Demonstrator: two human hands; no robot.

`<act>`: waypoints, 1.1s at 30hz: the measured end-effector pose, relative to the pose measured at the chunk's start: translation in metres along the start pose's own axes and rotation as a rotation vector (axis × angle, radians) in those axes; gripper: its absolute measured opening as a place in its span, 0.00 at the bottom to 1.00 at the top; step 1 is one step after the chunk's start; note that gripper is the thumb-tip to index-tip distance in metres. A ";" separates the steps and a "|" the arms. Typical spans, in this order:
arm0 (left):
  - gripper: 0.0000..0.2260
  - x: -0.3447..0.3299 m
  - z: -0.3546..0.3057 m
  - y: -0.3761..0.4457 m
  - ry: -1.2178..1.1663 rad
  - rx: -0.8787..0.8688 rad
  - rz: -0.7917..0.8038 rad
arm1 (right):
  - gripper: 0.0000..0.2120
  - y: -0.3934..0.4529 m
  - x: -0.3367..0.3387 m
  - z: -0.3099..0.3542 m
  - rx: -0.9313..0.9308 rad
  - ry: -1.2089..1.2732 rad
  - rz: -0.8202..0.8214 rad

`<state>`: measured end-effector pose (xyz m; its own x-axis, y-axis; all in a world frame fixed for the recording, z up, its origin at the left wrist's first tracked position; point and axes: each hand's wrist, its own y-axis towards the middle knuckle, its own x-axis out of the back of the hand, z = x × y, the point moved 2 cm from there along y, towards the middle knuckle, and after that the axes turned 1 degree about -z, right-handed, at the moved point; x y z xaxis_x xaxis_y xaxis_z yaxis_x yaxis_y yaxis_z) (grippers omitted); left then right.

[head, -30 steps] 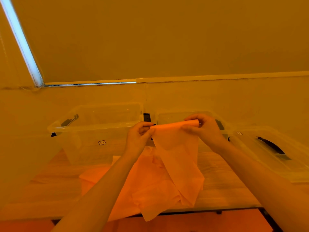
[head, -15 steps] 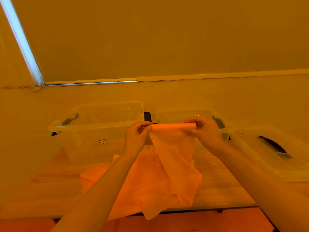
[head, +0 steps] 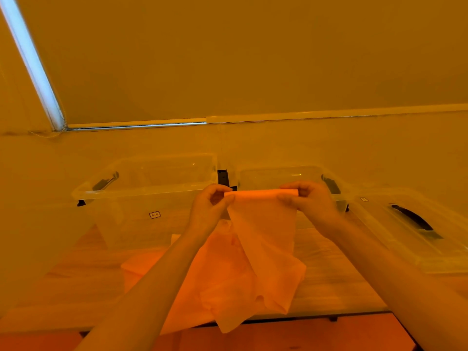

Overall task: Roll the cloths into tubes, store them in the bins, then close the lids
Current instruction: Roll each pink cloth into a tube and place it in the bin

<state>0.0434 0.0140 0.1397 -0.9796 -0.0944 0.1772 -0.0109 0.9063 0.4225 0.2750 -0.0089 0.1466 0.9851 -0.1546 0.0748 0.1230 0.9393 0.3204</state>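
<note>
Amber light washes the wall and the wooden worktop, where two clear bins stand open at the back, a lid lies to the right and loose cloths sit heaped in front. Above them the left hand and right hand pinch the ends of a cloth, its top edge rolled, the rest hanging. Rolling looks barely begun; next, I'd say, both must turn evenly to wind up the slack.

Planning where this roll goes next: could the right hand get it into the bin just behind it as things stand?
Probably yes. The right hand pinches the cloth directly in front of the right bin, which stands open; its lid lies off to the right. Only the unrolled tail remains.
</note>
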 end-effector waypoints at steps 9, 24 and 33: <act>0.10 -0.006 -0.005 -0.003 -0.020 0.026 0.107 | 0.08 -0.003 0.003 -0.002 -0.028 0.019 -0.016; 0.08 -0.005 -0.009 -0.004 -0.079 0.072 0.062 | 0.08 -0.004 0.009 0.000 -0.019 -0.028 0.023; 0.05 -0.006 -0.011 -0.006 -0.096 0.065 0.020 | 0.07 -0.006 0.003 0.001 -0.017 -0.006 0.002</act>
<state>0.0518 0.0047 0.1461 -0.9945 -0.0385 0.0976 -0.0007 0.9328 0.3603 0.2774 -0.0157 0.1453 0.9846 -0.1544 0.0814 0.1230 0.9446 0.3044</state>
